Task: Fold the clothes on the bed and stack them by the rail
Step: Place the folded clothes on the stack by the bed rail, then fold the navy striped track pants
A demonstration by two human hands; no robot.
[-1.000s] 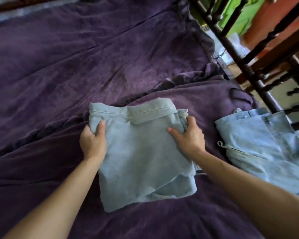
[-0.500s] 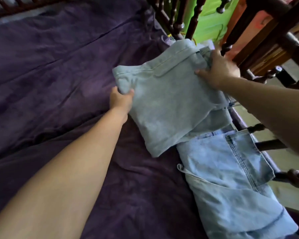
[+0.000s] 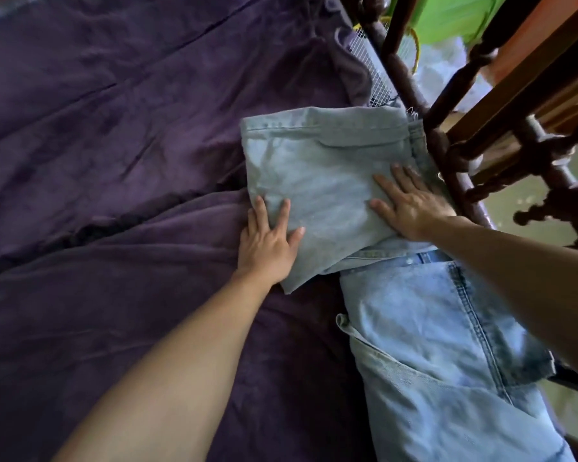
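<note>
In the head view, a folded pale denim garment is lying flat on the bed's purple cover, pushed up against the dark turned-wood rail that is running along the bed's right side. Its right edge is sitting just beside the lower bar of the rail, and its near edge is overlapping the waistband of a second, bluer pair of jeans, which is stretching toward the camera along the same side of the bed.

The left hand is lying on the near left corner of the folded garment. Its fingers are straight and spread, gripping nothing; the fingertips and thumb are pressing on the denim while the heel of the hand is sitting over the purple cover. The right hand is resting flat on the right part of the same garment, close to the rail, fingers also straight and fanned out, with nothing pinched or held. Both forearms are reaching in from the bottom of the frame.

The purple cover is lying rumpled, with long creases crossing it to the left of the clothes. Past the rail, something bright green is showing at the top right, and a piece of white mesh is sitting between the cover's edge and the rail.
</note>
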